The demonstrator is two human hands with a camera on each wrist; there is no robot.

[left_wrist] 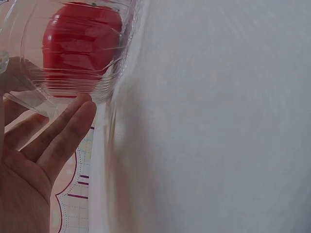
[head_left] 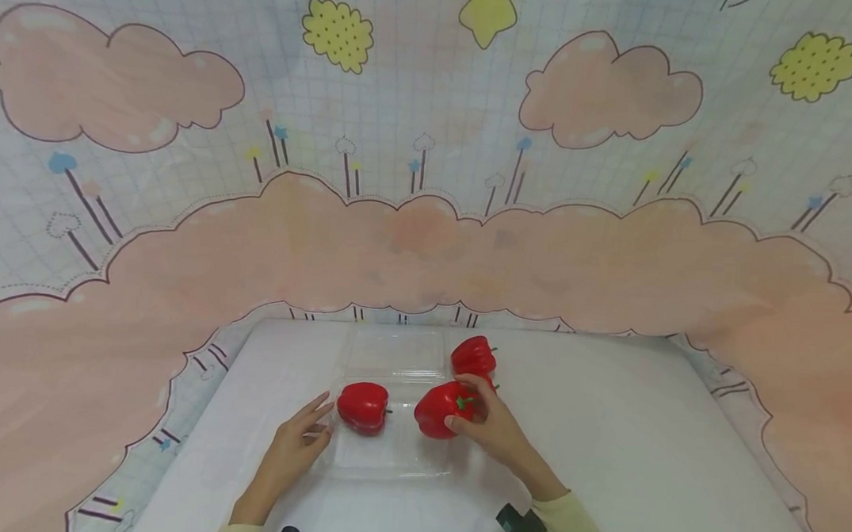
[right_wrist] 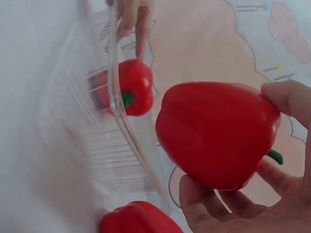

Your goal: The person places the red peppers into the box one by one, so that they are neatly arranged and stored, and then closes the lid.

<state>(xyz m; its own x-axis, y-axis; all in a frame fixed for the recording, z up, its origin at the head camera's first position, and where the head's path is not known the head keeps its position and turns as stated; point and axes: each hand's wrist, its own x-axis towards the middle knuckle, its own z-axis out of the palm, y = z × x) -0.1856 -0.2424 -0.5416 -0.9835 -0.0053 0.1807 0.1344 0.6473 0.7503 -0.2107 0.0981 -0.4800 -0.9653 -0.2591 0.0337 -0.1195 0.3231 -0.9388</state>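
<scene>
A clear plastic box with its lid folded back lies on the white table. One red bell pepper sits in the box's left part. My right hand grips a second red bell pepper by its stem end; in the right wrist view this held pepper is above the box's rim. My left hand has its fingers extended at the box's left side; in the left wrist view the fingertips touch or nearly touch the clear wall.
Beyond my right hand, another red bell pepper lies right of the lid, with part of one more half hidden behind the hand. The white table extends to both sides. A cloud-patterned cloth hangs behind it.
</scene>
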